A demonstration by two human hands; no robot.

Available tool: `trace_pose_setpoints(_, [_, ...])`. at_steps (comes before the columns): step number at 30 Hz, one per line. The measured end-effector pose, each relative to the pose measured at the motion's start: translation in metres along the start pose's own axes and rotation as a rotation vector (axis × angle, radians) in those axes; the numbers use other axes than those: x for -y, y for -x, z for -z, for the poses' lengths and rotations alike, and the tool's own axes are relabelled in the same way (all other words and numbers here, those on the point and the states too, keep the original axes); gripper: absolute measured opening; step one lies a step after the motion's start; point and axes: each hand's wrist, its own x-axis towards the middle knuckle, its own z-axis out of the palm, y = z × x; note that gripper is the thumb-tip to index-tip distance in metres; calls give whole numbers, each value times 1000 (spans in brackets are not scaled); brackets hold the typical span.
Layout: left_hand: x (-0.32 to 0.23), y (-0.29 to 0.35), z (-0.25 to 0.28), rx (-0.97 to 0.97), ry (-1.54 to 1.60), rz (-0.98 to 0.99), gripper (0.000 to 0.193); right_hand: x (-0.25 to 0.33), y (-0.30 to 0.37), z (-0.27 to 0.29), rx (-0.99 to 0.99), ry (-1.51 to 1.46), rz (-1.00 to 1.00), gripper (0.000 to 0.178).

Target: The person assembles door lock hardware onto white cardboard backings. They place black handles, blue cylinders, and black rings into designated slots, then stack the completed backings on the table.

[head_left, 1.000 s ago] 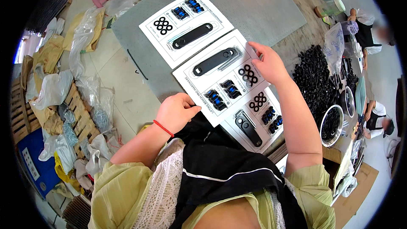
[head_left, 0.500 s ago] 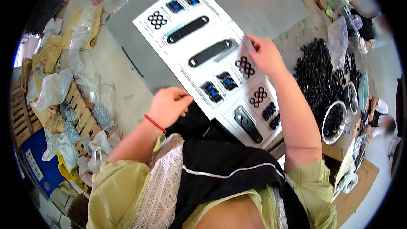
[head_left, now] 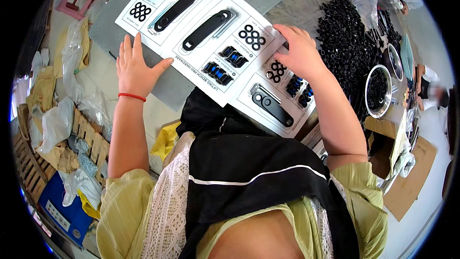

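A long white card sheet [head_left: 213,50], printed and divided into panels, lies aslant over the grey work table. Each panel carries a long black flat tool [head_left: 207,29] beside bent metal keys, plus black rings [head_left: 252,37] and small blue-and-black hardware packs [head_left: 218,73]. My right hand [head_left: 302,52] grips the sheet's right edge between thumb and fingers. Fingers spread, my left hand [head_left: 136,69] is at the sheet's lower left edge and holds nothing. Partly beneath the right end lies another white card [head_left: 249,108] with a black tool [head_left: 273,107].
To the right spreads a heap of small black parts [head_left: 340,33], with metal bowls [head_left: 378,91] beyond it. A cardboard box [head_left: 381,127] stands nearer. Wooden pallets [head_left: 86,139], plastic bags [head_left: 57,120] and a pink stool [head_left: 79,0] are at left. Another person [head_left: 426,84] sits far right.
My left hand has moved left and away from me, from closed fingers by the sheet's edge to a spread hand. The sheet has shifted left in the picture; my right hand stays at its edge.
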Motion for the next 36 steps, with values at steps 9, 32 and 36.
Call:
trace_pose_setpoints(9, [3, -6, -4, 9, 0, -48, 106, -10, -10, 1, 40, -152, 42, 58])
trace_pose_setpoints(32, [3, -12, -3, -18, 44, -80, 109, -13, 26, -51, -388, -307, 61, 72])
trace_pose_setpoints(36, [6, -14, -6, -59, 54, -112, 108, -7, 30, -55, -409, -313, 21, 77])
